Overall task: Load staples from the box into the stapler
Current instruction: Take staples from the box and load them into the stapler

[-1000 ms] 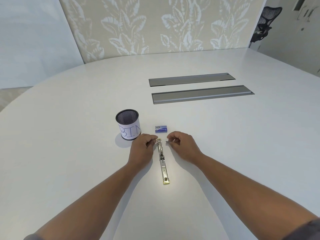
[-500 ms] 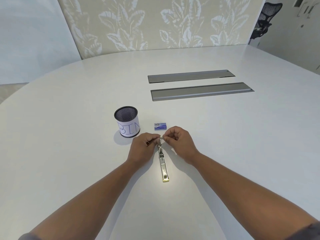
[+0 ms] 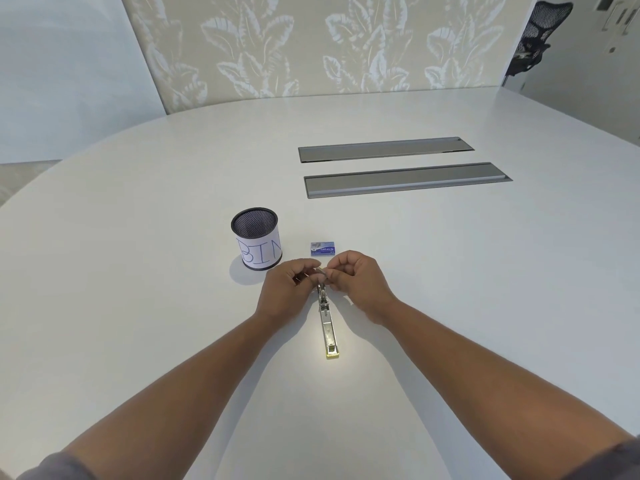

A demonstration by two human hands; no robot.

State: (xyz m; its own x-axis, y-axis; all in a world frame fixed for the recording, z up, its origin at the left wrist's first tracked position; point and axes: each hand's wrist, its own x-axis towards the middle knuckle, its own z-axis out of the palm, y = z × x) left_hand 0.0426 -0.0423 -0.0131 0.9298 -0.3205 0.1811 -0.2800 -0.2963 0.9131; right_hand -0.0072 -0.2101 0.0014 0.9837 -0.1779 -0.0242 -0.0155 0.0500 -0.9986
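Observation:
A metal stapler (image 3: 327, 322) lies opened out flat on the white table (image 3: 450, 289), its yellow-tipped end toward me. My left hand (image 3: 285, 292) and my right hand (image 3: 360, 284) meet over its far end. Between their fingertips they pinch a small silver strip of staples (image 3: 321, 270) just above the stapler. The small blue staple box (image 3: 322, 248) sits closed on the table just beyond my hands.
A black mesh cup (image 3: 256, 242) with a white label reading BIN stands left of the box. Two grey cable slots (image 3: 405, 180) are set into the table farther back. A black office chair (image 3: 533, 39) stands at the far right.
My hands, apart on either side of the stapler's far end a second ago, have come together and now pinch the staple strip between them.

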